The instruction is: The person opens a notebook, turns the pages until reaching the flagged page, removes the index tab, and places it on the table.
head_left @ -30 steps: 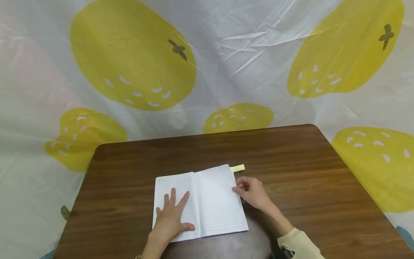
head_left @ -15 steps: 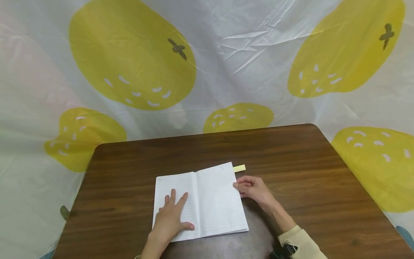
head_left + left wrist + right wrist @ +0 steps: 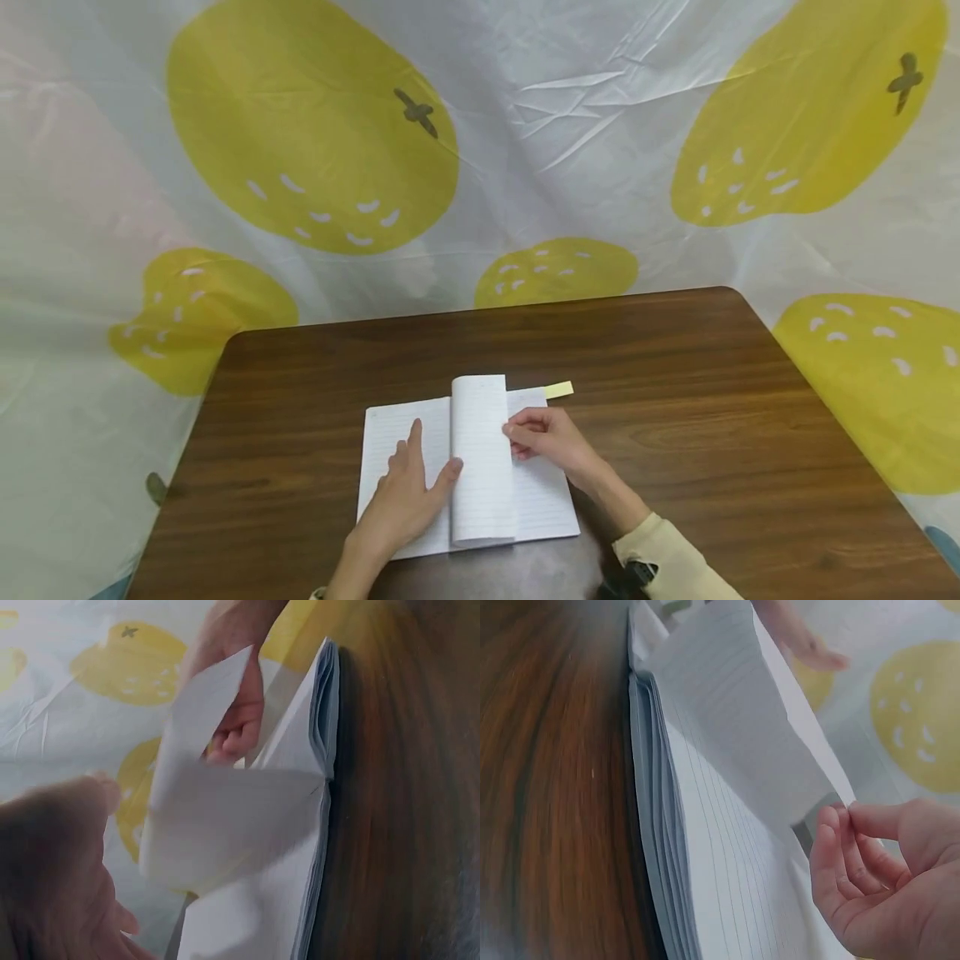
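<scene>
Now pinching the edge of one lined page (image 3: pixel 483 454) with the right hand (image 3: pixel 543 437), thumb and fingertips closed together on the paper, wrist bent in from the lower right of the frame, cream sleeve (image 3: pixel 671 562) at the bottom edge. Page lifted and standing almost upright over the spine of the open notebook (image 3: pixel 468 467), which lies flat at lower centre of the brown table (image 3: pixel 675 400). Seen from the right wrist view as a curved sheet held at its corner by the fingertips (image 3: pixel 832 825), the stack of pages below lying flat.

Left hand (image 3: pixel 408 500) resting on the left page, fingers straight and spread a little, thumb tip touching the lifted page near its base, gripping nothing.

Small yellow sticky tab (image 3: pixel 558 389) peeking out at the upper right corner of the notebook. Much bare wood to the right, to the left and behind the notebook; near edge of the table close under the notebook. White sheet with yellow fruit print (image 3: pixel 315 133) hanging behind the table.
</scene>
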A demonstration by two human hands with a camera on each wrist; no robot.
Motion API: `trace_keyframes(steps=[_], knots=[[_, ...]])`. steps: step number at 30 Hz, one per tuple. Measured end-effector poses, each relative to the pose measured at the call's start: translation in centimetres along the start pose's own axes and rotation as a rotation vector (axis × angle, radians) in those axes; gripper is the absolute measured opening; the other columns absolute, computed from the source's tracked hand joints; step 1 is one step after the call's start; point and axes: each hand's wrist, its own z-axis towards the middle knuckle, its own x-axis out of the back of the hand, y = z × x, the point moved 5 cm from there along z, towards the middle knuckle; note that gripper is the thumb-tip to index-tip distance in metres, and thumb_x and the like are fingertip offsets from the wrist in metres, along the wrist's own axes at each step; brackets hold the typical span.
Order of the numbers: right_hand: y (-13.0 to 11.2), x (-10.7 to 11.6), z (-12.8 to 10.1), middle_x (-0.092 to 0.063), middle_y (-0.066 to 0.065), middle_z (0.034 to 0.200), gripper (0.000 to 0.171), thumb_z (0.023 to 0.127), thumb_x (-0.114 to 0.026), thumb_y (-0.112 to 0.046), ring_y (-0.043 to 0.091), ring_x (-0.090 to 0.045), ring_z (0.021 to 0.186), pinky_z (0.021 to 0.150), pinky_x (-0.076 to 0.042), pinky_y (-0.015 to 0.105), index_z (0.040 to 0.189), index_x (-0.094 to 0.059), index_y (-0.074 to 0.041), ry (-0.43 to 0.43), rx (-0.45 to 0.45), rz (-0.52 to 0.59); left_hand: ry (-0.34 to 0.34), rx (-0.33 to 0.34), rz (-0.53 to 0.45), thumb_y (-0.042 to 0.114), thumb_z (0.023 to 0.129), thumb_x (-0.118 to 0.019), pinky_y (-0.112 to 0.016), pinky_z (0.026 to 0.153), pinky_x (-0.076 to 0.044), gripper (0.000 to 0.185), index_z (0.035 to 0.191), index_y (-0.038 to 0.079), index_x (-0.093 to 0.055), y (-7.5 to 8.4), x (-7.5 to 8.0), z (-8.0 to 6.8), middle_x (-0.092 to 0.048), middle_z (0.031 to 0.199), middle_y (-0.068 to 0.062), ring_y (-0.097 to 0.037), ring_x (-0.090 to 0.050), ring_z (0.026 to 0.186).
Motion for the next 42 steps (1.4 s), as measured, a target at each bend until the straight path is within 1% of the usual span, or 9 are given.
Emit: trace_keyframes(steps=[4, 11, 17, 22, 27, 32, 38, 40, 42], knots=[[-0.4, -1.9, 0.5, -0.072, 0.007, 0.078, 0.025, 0.096, -0.069, -0.01, 0.009, -0.065, 0.068, 0.067, -0.059, 0.025, 0.105, -0.068, 0.013, -0.051, 0.009, -0.006, -0.016, 0.019, 0.011, 0.078, 0.089, -0.05, -0.073, 0.104, -0.038, 0.111, 0.164, 0.01, -0.004, 0.4, -0.2, -0.2, -0.021, 0.157, -0.043, -0.065, -0.029, 0.14], [-1.2, -4.9, 1.1, -0.073, 0.01, 0.076, 0.02, 0.094, -0.071, -0.01, 0.008, -0.066, 0.067, 0.065, -0.058, 0.024, 0.099, -0.069, 0.01, -0.109, 0.025, -0.039, -0.008, 0.031, -0.001, 0.074, 0.079, -0.07, -0.075, 0.102, -0.038, 0.127, 0.164, 0.015, 0.003, 0.5, -0.7, -0.6, -0.008, 0.162, -0.04, -0.063, -0.025, 0.143], [-1.3, -6.3, 1.5, -0.076, 0.014, 0.084, 0.018, 0.095, -0.07, -0.012, 0.009, -0.068, 0.07, 0.068, -0.06, 0.028, 0.099, -0.071, 0.006, -0.176, 0.054, -0.085, 0.012, -0.041, 0.019, 0.056, 0.075, -0.084, -0.073, 0.1, -0.042, 0.132, 0.163, 0.016, 0.004, 0.2, -0.9, -0.5, -0.005, 0.16, -0.043, -0.066, -0.026, 0.141], [-1.8, -6.2, 1.4, -0.077, 0.01, 0.087, 0.014, 0.094, -0.071, -0.014, 0.006, -0.066, 0.073, 0.067, -0.053, 0.021, 0.1, -0.075, -0.003, -0.186, 0.155, -0.298, 0.013, -0.076, 0.034, 0.031, 0.072, -0.093, -0.075, 0.096, -0.043, 0.134, 0.163, 0.014, 0.004, 0.3, -1.0, -0.5, -0.006, 0.158, -0.047, -0.07, -0.03, 0.136], [-2.2, -5.5, 1.1, -0.075, 0.004, 0.087, 0.012, 0.088, -0.076, -0.009, 0.006, -0.066, 0.078, 0.071, -0.052, 0.019, 0.099, -0.073, -0.005, -0.157, 0.244, -0.524, 0.005, -0.065, 0.039, 0.021, 0.067, -0.096, -0.077, 0.099, -0.038, 0.138, 0.163, 0.014, 0.003, 0.5, -1.0, -0.7, -0.006, 0.159, -0.046, -0.068, -0.028, 0.138], [-2.5, -5.0, 0.8, -0.073, 0.008, 0.091, 0.022, 0.08, -0.08, -0.001, 0.018, -0.069, 0.085, 0.079, -0.056, 0.024, 0.099, -0.071, -0.002, -0.134, 0.288, -0.646, 0.02, -0.057, 0.062, 0.021, 0.063, -0.098, -0.075, 0.097, -0.042, 0.141, 0.163, 0.014, 0.001, 0.6, -0.9, -0.8, -0.009, 0.158, -0.046, -0.066, -0.031, 0.138], [-3.0, -4.6, 0.4, -0.065, 0.008, 0.094, 0.042, 0.071, -0.083, 0.004, 0.021, -0.061, 0.087, 0.081, -0.053, 0.032, 0.11, -0.066, 0.001, -0.076, 0.353, -0.872, 0.078, -0.056, 0.156, 0.031, 0.057, -0.099, -0.064, 0.079, -0.055, 0.149, 0.163, 0.011, 0.004, 0.7, -0.7, -1.0, -0.019, 0.154, -0.048, -0.064, -0.048, 0.127], [-3.3, -4.6, 0.5, -0.063, 0.009, 0.1, 0.052, 0.071, -0.085, 0.001, 0.021, -0.059, 0.09, 0.085, -0.053, 0.036, 0.118, -0.063, 0.002, -0.066, 0.351, -0.968, 0.108, -0.056, 0.201, 0.035, 0.054, -0.099, -0.064, 0.083, -0.054, 0.153, 0.162, 0.01, 0.006, 0.7, -0.7, -1.1, -0.02, 0.154, -0.047, -0.064, -0.045, 0.13], [-3.5, -4.6, 0.6, -0.062, 0.011, 0.107, 0.063, 0.07, -0.089, -0.004, 0.024, -0.059, 0.094, 0.088, -0.053, 0.04, 0.125, -0.06, 0.002, -0.067, 0.335, -1.05, 0.139, -0.056, 0.235, 0.037, 0.053, -0.1, -0.068, 0.092, -0.049, 0.156, 0.162, 0.01, 0.007, 0.8, -0.7, -1.2, -0.017, 0.156, -0.046, -0.064, -0.036, 0.137]])
